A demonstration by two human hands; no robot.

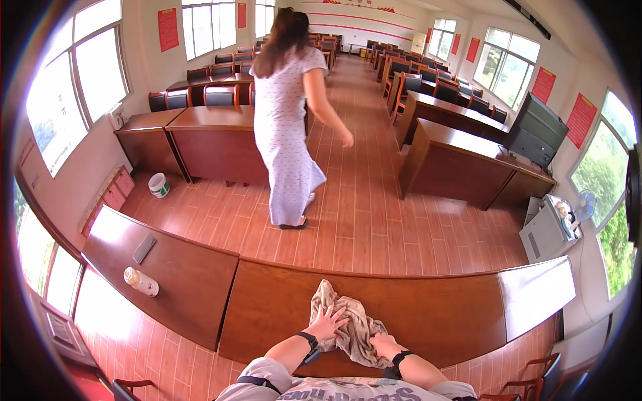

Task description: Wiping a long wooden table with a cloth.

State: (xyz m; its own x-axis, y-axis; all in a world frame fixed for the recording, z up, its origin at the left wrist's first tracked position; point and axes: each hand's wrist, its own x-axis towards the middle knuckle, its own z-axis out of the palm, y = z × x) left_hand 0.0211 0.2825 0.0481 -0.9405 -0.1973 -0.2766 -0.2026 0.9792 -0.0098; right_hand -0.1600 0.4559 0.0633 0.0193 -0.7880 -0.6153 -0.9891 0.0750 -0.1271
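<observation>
A crumpled, greyish-beige cloth (359, 324) lies on the brown wooden table (435, 311) right in front of me. My left hand (326, 325) rests flat on its left part with the fingers spread. At the cloth's right edge, my right hand (383, 343) has its fingers curled onto the fabric, and their tips are partly hidden. Both wrists carry dark bands.
On the adjoining left table stand a light bottle (141, 282) and a grey flat object (144, 248). Beyond, a person in a pale dress (284, 127) is in the aisle. A white bucket (158, 185), desks (214, 144), a cabinet (545, 230) and a fan (585, 205) stand around.
</observation>
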